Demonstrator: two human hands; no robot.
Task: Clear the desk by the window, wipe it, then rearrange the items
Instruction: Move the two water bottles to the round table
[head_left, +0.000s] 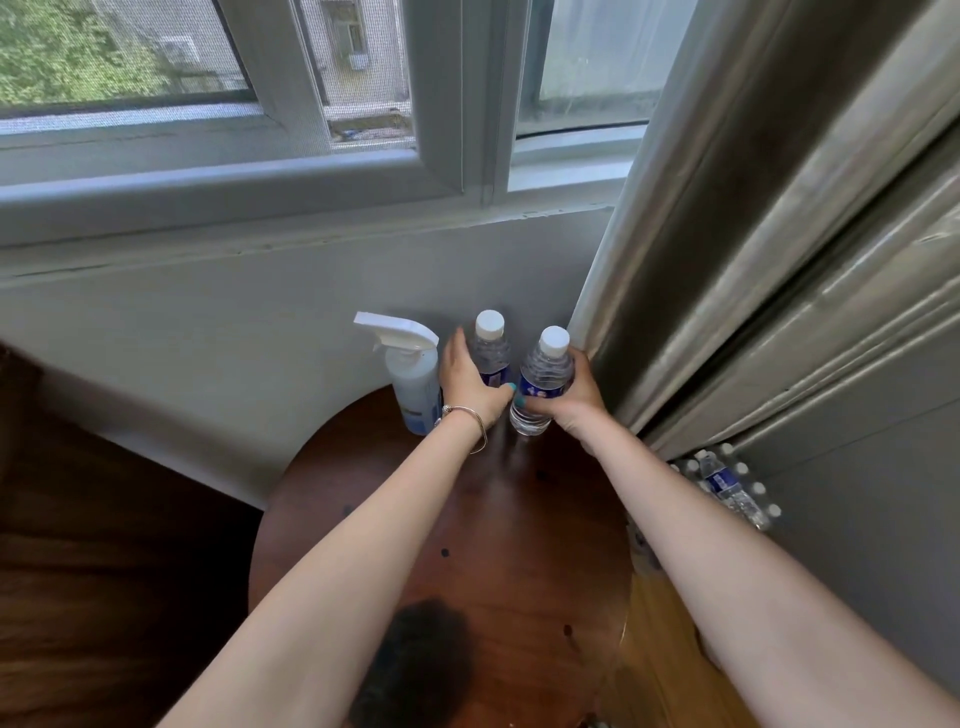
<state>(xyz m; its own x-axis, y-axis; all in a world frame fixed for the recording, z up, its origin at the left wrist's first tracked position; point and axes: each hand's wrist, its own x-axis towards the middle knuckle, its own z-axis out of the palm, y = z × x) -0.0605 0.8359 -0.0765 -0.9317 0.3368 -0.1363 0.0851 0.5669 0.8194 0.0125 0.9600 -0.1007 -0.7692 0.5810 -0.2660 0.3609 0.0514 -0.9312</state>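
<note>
Clear water bottles, one in left hand fingers, another in right hand fingers.

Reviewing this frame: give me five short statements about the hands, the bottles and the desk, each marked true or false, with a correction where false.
1. Each hand grips a water bottle. True: the left hand holds the far water bottle, and the right hand holds the near water bottle.
2. The spray bottle lies on its side. False: it stands upright, left of the left hand.
3. Both water bottles have white caps. True.
4. The desk is white plastic. False: it is dark reddish wood with a rounded edge.
5. The curtain hangs on the left side. False: it hangs on the right, beside the right hand.
</note>
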